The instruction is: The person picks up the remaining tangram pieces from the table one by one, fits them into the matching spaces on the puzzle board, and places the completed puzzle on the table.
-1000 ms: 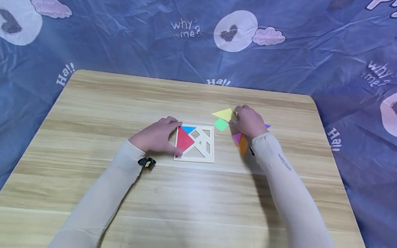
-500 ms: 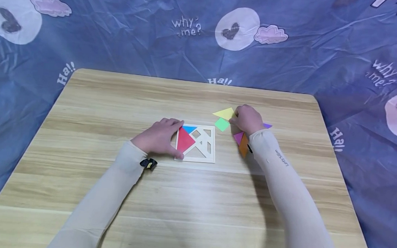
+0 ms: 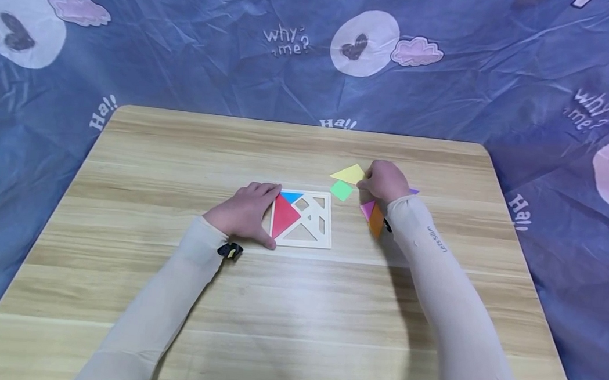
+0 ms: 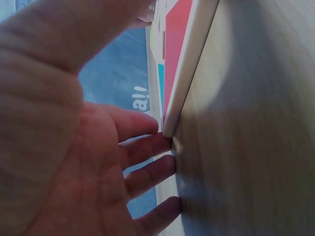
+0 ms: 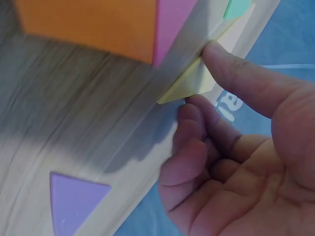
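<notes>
I have left hand [image 3: 245, 212] gripping frame [image 3: 306, 244] wide (thumb [image 3: 267, 241] just slid outward), right hand [image 3: 386, 182] pinching yellow triangle [image 3: 349, 174]: both seem secured.

puzzle board [image 3: 306, 246]: cream; red piece [image 3: 284, 215] and blue piece [image 3: 292, 197] within it.
right of board: yellow piece [image 3: 351, 173], green piece [image 3: 341, 190], pink piece [image 3: 368, 208], orange piece [image 3: 376, 221], purple piece [image 5: 76, 199].
under board: worktop [image 3: 297, 306], light tan, streaky wood grain.
beyond board: blue cloth [image 3: 213, 62], white lettering [image 3: 279, 34], grey hearts [image 3: 355, 48] on pale discs [image 3: 379, 35], pink clouds [image 3: 417, 51].
nearer than board: right sleeve [image 3: 449, 297], off-white, dark lettering [image 3: 437, 239].
</notes>
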Action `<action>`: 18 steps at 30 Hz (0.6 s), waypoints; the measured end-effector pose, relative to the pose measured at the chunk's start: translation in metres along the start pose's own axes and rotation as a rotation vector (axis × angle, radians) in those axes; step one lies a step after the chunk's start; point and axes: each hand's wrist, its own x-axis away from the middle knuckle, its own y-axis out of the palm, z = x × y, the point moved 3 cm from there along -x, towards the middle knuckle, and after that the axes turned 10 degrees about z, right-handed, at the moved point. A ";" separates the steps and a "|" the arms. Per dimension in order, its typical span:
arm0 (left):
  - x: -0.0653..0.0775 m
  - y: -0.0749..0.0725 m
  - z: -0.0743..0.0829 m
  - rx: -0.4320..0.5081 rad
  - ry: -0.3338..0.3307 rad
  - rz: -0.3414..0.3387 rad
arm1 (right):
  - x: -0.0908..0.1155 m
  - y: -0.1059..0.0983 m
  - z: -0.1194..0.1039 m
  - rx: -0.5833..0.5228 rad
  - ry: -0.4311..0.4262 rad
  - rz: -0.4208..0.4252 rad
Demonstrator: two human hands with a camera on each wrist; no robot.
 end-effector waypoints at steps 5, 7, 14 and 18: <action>0.000 0.000 0.001 -0.022 0.001 0.011 | 0.002 -0.002 0.006 -0.012 0.025 -0.022; 0.000 0.000 0.001 -0.024 0.000 0.014 | 0.001 -0.002 0.008 -0.015 0.028 -0.022; -0.001 -0.001 0.003 -0.025 -0.002 0.016 | 0.003 -0.006 0.017 -0.063 0.059 -0.055; 0.000 -0.001 0.003 -0.020 -0.001 0.016 | 0.007 -0.011 0.024 -0.117 0.060 -0.064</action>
